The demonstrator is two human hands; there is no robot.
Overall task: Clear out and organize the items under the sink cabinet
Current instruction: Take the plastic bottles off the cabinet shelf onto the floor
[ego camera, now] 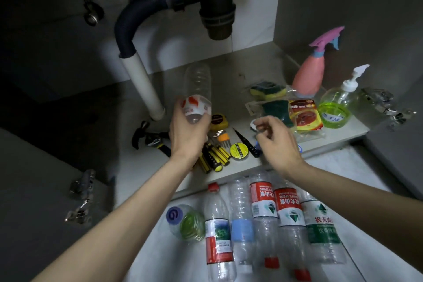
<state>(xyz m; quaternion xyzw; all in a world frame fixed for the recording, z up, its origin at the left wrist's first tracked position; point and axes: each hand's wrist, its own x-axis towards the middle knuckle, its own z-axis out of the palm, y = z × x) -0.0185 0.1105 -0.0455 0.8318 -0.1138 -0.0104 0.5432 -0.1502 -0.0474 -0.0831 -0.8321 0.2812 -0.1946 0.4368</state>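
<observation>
Empty bottle (198,89), gripped in left hand (185,135) before drainpipe (146,84), likely for sorting; right hand (278,142) pinches small white item, unidentifiable.

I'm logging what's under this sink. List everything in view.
held bottle: 1, clear, left hand.
floor bottles: about 7, clear, lying in front of cabinet.
spray bottle: 1, pink, right rear.
soap pump: 1, green, right.
sponges: 2, yellow-green, packaged.
red packet: 1, beside soap.
screwdrivers: several, yellow-black, front.
tape roll: 1, yellow.
tape measure: 1, yellow-black.
pliers: black, left.
drain pipe: dark, above.
left hand: grips bottle.
right hand: fingers pinch small white piece.
</observation>
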